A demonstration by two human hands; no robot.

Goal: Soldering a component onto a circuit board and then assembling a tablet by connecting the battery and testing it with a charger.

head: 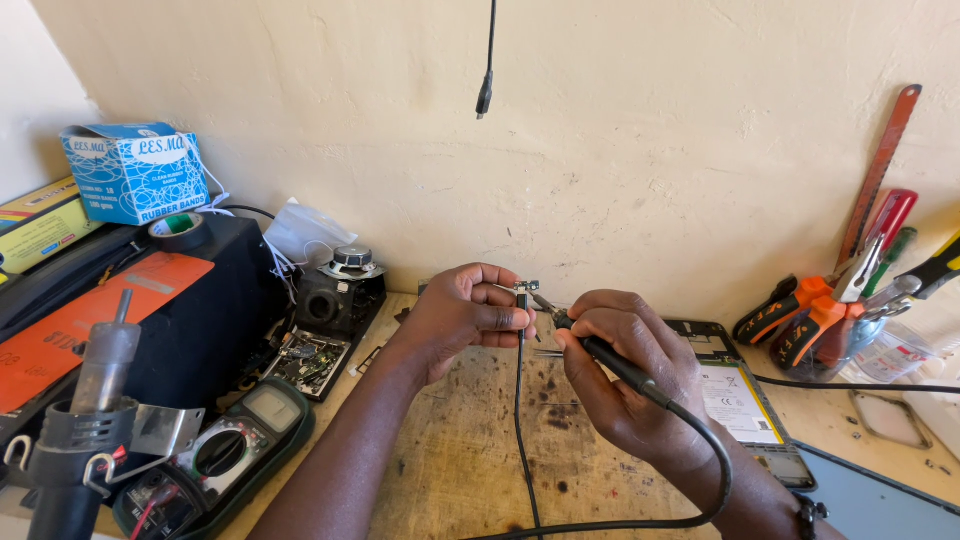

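1. Cream plaster wall (620,150) closes off the back edge of my scuffed wooden worktop (460,450), and a black cord end (485,100) hangs down in front of it.
2. Open room is only the bare middle of the worktop, from under my hands to the near edge.
3. Along the left edge sit a black box (205,330), a dark green meter (240,440) at the near left corner, and a grey tool in a stand (85,420).
4. By the back left stand a small speaker (345,290) and a blue carton (135,170).
5. Toward the right edge lies an opened tablet (740,400); at the back right corner a cup of pliers (815,325).
6. My left hand (460,315) pinches the top of a thin black cable (520,420), which drops straight toward the near edge.
7. My right hand (630,375) is closed around a black soldering iron (600,350), held like a pen.
8. Its tip meets the small metal plug (526,288) at the cable's top, just between my two hands above the worktop's middle.
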